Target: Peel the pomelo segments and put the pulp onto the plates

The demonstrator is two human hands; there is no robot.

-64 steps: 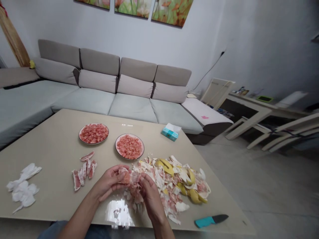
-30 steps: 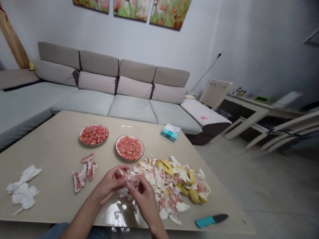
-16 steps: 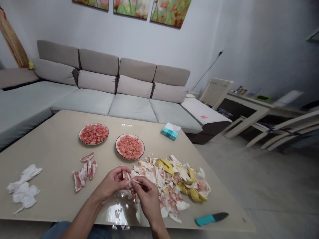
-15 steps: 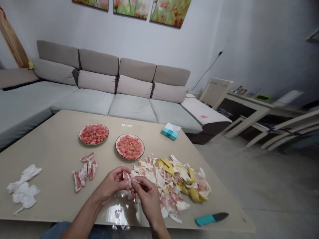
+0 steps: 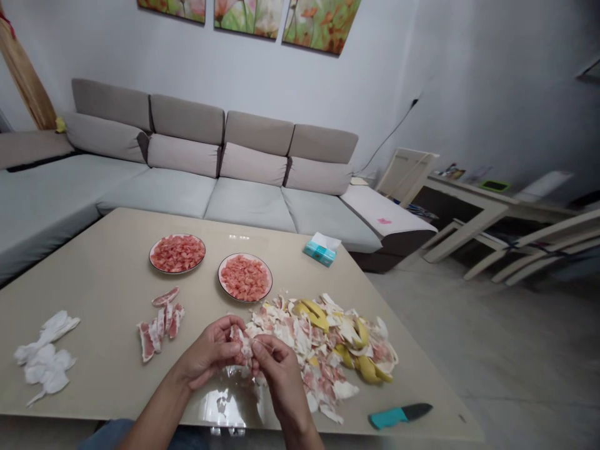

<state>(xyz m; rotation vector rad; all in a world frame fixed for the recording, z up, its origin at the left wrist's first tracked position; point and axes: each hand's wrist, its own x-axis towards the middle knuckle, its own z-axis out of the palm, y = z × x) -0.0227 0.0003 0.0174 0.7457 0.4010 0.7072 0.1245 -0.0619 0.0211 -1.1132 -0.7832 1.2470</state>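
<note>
A pink pomelo segment (image 5: 241, 345) with white membrane is held between both hands above the table's near side. My left hand (image 5: 213, 350) grips its left part, fingers curled round it. My right hand (image 5: 277, 369) pinches the segment's right edge, thumb against the fingers. Just right of the hands lies a heap of peel and membrane (image 5: 300, 334), white and pink with yellow rind pieces. Several unpeeled pomelo segments (image 5: 162, 325) rest left of my left hand. Beyond the hands, a plate of pink pulp (image 5: 244, 278) stands beside a second pulp plate (image 5: 177, 254).
A teal-handled knife (image 5: 400, 415) lies near the table's front right edge. Crumpled white tissues (image 5: 49, 356) lie at the far left, and a blue tissue pack (image 5: 322, 249) sits at the back right. A grey sofa (image 5: 248, 194) stands behind the table (image 5: 107, 275).
Both hands stay in nearly the same place on the segment. My right hand has shifted slightly, and more of the segment shows between the hands.
</note>
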